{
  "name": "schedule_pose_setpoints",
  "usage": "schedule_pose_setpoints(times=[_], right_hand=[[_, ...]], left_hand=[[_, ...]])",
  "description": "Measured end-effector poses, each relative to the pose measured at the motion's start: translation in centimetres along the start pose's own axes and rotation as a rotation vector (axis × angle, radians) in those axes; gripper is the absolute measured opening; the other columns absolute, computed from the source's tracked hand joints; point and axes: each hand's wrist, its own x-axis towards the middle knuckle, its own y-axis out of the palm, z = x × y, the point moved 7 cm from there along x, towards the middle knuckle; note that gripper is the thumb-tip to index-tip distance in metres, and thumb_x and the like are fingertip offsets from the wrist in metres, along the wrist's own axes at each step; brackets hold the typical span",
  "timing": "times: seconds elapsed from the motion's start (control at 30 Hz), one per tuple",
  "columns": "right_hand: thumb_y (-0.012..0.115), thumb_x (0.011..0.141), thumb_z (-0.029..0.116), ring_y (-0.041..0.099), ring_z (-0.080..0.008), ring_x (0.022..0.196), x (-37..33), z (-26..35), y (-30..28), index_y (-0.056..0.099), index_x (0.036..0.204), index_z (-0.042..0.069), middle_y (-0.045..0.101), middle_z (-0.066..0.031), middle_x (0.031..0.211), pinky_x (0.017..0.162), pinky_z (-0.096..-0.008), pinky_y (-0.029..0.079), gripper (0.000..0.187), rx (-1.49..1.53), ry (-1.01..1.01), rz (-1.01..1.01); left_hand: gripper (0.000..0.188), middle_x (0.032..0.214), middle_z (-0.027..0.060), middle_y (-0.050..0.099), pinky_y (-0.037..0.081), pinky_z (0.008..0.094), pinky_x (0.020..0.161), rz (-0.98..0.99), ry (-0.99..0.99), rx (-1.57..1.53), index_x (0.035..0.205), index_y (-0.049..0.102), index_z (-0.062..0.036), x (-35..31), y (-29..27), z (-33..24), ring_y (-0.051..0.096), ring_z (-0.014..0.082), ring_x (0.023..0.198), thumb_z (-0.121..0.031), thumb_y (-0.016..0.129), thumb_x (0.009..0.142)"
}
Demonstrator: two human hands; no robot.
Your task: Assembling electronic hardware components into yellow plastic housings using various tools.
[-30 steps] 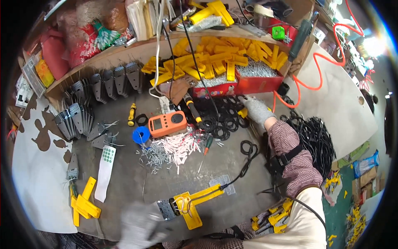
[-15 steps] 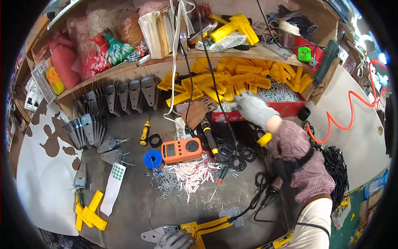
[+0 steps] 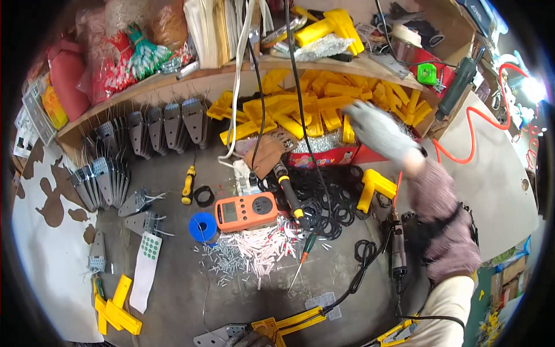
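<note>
My right hand (image 3: 378, 132), in a grey glove, reaches over the red bin (image 3: 370, 155) at the back. Its fingers stretch toward a heap of yellow plastic housings (image 3: 332, 106), nothing plainly held. Beneath and beside that hand lie loose silver screws (image 3: 324, 142). At the lower edge my left hand (image 3: 251, 340), gloved and partly cut off, closes on a yellow plastic housing (image 3: 295, 321) with a black cable along its arm. A grey metal plate (image 3: 211, 339) adjoins it. An angled yellow housing (image 3: 376, 188) rests below my right forearm.
An orange meter (image 3: 247, 211) stands mid-table beside a blue wire spool (image 3: 202, 227), pink sleeves (image 3: 260, 246) and a screwdriver (image 3: 304, 255). Black rings (image 3: 324, 214) lie behind. Grey metal plates (image 3: 193, 122) line the back left. An electric screwdriver (image 3: 399, 248) is at the right; cables hang down centrally.
My right hand has moved from above the screws toward the yellow housings, slightly up and right. The forearm now uncovers the angled yellow housing. My left hand stays low; the view has shifted.
</note>
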Motion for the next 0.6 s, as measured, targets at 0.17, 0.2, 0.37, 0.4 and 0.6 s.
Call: schedule_pose_setpoints(times=[0.17, 0.2, 0.37, 0.4, 0.6], right_hand=[[0.066, 0.082, 0.016, 0.051, -0.0317, 0.131, 5.4, -10.3, 9.0, 0.045, 0.15, 0.017, 0.05, -0.0122, 0.148, 0.102, -0.0504, 0.043, 0.07, -0.374, 0.335, -0.085], [0.065, 0.084, 0.018, 0.05, -0.0305, 0.133, 5.5, -12.7, 9.7, 0.045, 0.15, 0.018, 0.049, -0.0119, 0.149, 0.103, -0.0506, 0.042, 0.069, -0.364, 0.309, -0.033], [0.067, 0.09, 0.023, 0.056, -0.0313, 0.128, 6.9, -11.4, 9.2, 0.047, 0.147, 0.019, 0.054, -0.0149, 0.144, 0.101, -0.0498, 0.046, 0.061, -0.225, 0.441, 0.241], [0.068, 0.09, 0.025, 0.058, -0.0359, 0.122, 6.0, -11.4, 7.8, 0.049, 0.145, 0.015, 0.057, -0.0186, 0.137, 0.099, -0.0489, 0.047, 0.06, -0.171, 0.397, 0.153], [0.07, 0.09, 0.023, 0.068, -0.0419, 0.082, -5.4, -2.5, -4.4, 0.038, 0.151, 0.008, 0.068, -0.024, 0.085, 0.07, -0.0501, 0.053, 0.071, 0.014, 0.446, -0.044]], left_hand=[[0.044, 0.129, 0.0131, 0.062, 0.045, 0.053, 0.105, 0.046, 0.021, 0.054, 0.123, 0.067, -0.0092, -0.5, 1.1, -0.2, 0.054, 0.034, 0.128, -0.02, 0.058, 0.081], [0.045, 0.13, 0.0122, 0.062, 0.044, 0.052, 0.106, 0.037, 0.034, 0.055, 0.124, 0.067, -0.0102, -0.3, 1.1, -0.3, 0.053, 0.0333, 0.129, -0.02, 0.058, 0.081], [0.045, 0.133, 0.0075, 0.061, 0.041, 0.0497, 0.108, 0.071, -0.011, 0.114, 0.126, 0.067, -0.0145, -1.1, 0.2, -0.6, 0.05, 0.0302, 0.133, -0.022, 0.056, 0.083], [0.045, 0.133, 0.0075, 0.061, 0.041, 0.0497, 0.108, 0.074, -0.002, 0.101, 0.126, 0.067, -0.0145, -1.1, 0.2, -0.8, 0.05, 0.0302, 0.133, -0.022, 0.056, 0.083], [0.047, 0.133, 0.0103, 0.06, 0.04, 0.0513, 0.109, 0.164, -0.009, 0.046, 0.127, 0.065, -0.0107, -1.0, 1.6, -0.5, 0.05, 0.0331, 0.133, -0.031, 0.065, 0.084]])
